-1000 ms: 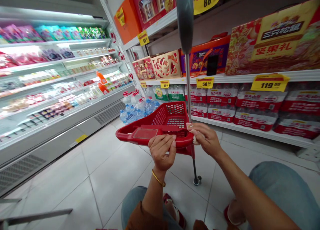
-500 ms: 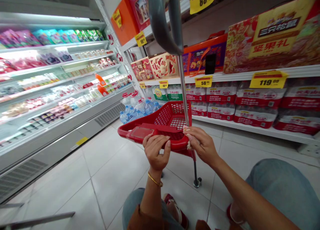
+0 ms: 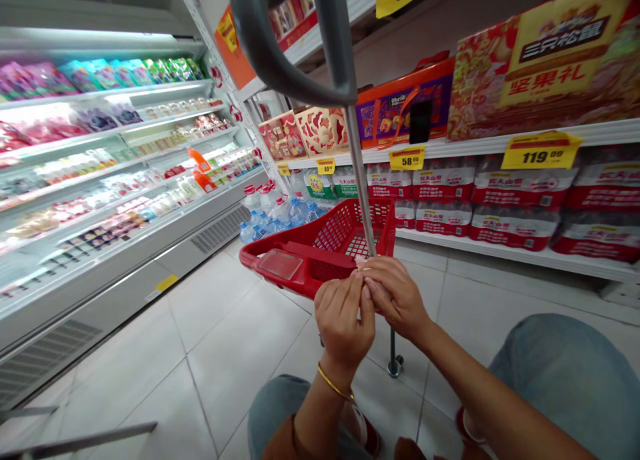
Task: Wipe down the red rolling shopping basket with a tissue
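A red plastic shopping basket [image 3: 300, 260] stands on the tiled floor in front of me. A thin metal pole [image 3: 361, 200] rises from its near rim to a grey looped handle [image 3: 280, 60] close to the camera. My left hand [image 3: 344, 317], with a gold bangle at the wrist, and my right hand [image 3: 397, 297] meet at the basket's near rim by the foot of the pole. Both have their fingers curled and pressed together, fingertips touching. A small pale bit shows between them; I cannot make out what it is.
A lit refrigerated case [image 3: 100, 180] runs along the left. Shelves on the right hold gift boxes [image 3: 545, 67], yellow price tags and packs of bottled water [image 3: 505, 210]. Large water bottles [image 3: 273, 213] stand on the floor beyond the basket. My knees in jeans [image 3: 565, 380] fill the bottom.
My left hand has left the basket rim and moved right to join my right hand. The view has shifted, bringing the grey handle closer and further left.
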The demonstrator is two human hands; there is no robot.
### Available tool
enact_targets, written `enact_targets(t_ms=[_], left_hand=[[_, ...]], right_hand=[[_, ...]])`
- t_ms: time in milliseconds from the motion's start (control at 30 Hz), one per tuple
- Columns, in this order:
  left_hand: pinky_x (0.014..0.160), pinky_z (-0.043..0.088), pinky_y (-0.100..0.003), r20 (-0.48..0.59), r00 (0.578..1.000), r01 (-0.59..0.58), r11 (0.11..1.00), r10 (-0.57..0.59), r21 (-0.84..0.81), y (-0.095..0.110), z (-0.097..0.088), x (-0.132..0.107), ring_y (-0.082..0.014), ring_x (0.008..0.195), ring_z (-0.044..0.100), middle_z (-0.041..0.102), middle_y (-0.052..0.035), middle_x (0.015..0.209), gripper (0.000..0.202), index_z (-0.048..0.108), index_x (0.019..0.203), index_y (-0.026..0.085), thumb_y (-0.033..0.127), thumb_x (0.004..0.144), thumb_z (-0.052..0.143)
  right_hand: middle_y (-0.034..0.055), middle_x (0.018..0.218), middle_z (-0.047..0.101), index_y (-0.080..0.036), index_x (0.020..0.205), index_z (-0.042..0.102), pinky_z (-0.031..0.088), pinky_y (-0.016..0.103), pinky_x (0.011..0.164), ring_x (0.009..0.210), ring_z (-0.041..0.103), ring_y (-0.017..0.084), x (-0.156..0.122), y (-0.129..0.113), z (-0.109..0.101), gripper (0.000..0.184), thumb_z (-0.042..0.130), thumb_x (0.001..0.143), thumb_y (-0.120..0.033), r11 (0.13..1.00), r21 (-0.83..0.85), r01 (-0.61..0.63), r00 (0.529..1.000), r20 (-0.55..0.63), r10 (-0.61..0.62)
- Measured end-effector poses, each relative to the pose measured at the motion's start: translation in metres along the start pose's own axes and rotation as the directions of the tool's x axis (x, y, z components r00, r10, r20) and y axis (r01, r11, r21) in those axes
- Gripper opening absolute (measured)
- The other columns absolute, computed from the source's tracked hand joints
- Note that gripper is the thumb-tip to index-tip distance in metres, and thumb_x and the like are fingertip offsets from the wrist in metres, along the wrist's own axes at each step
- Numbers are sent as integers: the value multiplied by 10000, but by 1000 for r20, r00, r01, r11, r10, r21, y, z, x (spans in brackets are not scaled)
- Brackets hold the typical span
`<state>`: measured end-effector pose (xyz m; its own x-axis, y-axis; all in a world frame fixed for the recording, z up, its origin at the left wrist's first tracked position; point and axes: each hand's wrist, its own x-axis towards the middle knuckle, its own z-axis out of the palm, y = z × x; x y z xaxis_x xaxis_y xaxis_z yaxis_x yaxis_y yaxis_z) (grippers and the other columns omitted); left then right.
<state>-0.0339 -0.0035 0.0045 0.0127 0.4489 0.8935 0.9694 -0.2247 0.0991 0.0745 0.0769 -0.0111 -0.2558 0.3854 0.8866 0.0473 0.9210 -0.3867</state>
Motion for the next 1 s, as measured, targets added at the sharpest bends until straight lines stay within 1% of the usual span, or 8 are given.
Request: enact_targets(t_ms=[133, 300, 567, 733, 833, 900, 933, 1000], left_hand=[[809, 488, -371, 0, 999, -40, 999, 40, -31, -4, -3, 2, -202, 835, 662, 735, -99, 944, 266, 649, 1066, 138, 92, 809, 601], [792, 490, -361, -5, 999, -42, 997, 42, -63, -8, -4, 3, -188, 802, 659, 740, -72, 899, 224, 662, 995, 152, 84, 784, 625], [793, 489, -353, -17, 998, -54, 997, 53, -55, -10, -2, 3, -180, 788, 670, 746, -62, 885, 197, 658, 966, 166, 105, 780, 636], [798, 488, -348, -30, 998, -53, 998, 52, -41, -10, -2, 2, -176, 789, 674, 747, -60, 882, 187, 660, 959, 169, 110, 785, 632], [812, 484, -354, -35, 998, -44, 999, 43, -27, -11, -1, 0, -179, 792, 669, 748, -58, 882, 187, 665, 960, 177, 114, 787, 631], [817, 481, -358, -33, 999, -41, 999, 40, -25, -11, 0, 0, -183, 793, 666, 748, -58, 882, 195, 665, 961, 176, 109, 780, 638], [819, 480, -359, -32, 999, -42, 999, 41, -26, -11, 0, -1, -183, 795, 665, 748, -57, 883, 200, 665, 964, 174, 106, 778, 640], [820, 479, -359, -33, 999, -43, 999, 42, -29, -11, -1, 0, -183, 796, 665, 747, -58, 882, 195, 665, 962, 173, 107, 780, 638]], right_hand=[[71, 1059, 681, -233, 1115, 622, 500, 412, 903, 1020, 608, 199, -7, 11, 4, 248, 508, 901, -179, 999, 6, 38, 999, -6, -38], [75, 1099, 670, -250, 1175, 605, 494, 418, 915, 1053, 601, 205, -19, 23, 8, 292, 512, 908, -180, 998, -48, 40, 998, -48, -43], [77, 1167, 642, -287, 1262, 563, 481, 436, 958, 1105, 586, 214, -30, 27, 11, 372, 527, 908, -180, 997, -68, 21, 996, -81, -27], [79, 1194, 600, -307, 1275, 551, 495, 438, 960, 1140, 565, 218, -44, 37, 18, 406, 548, 895, -164, 994, -99, -43, 989, -148, 28], [87, 1219, 577, -290, 1236, 582, 498, 444, 968, 1152, 559, 220, -54, 42, 24, 347, 535, 907, -187, 981, -112, -159, 966, -220, 132], [94, 1224, 572, -272, 1217, 594, 500, 444, 973, 1153, 562, 217, -56, 37, 27, 318, 511, 921, -191, 966, -95, -239, 940, -271, 206], [97, 1230, 571, -267, 1218, 592, 502, 442, 974, 1159, 562, 216, -56, 30, 28, 317, 499, 926, -187, 963, -82, -258, 931, -287, 225], [101, 1259, 565, -268, 1242, 571, 502, 444, 981, 1185, 553, 221, -52, 12, 30, 337, 487, 928, -176, 969, -56, -240, 934, -286, 215]])
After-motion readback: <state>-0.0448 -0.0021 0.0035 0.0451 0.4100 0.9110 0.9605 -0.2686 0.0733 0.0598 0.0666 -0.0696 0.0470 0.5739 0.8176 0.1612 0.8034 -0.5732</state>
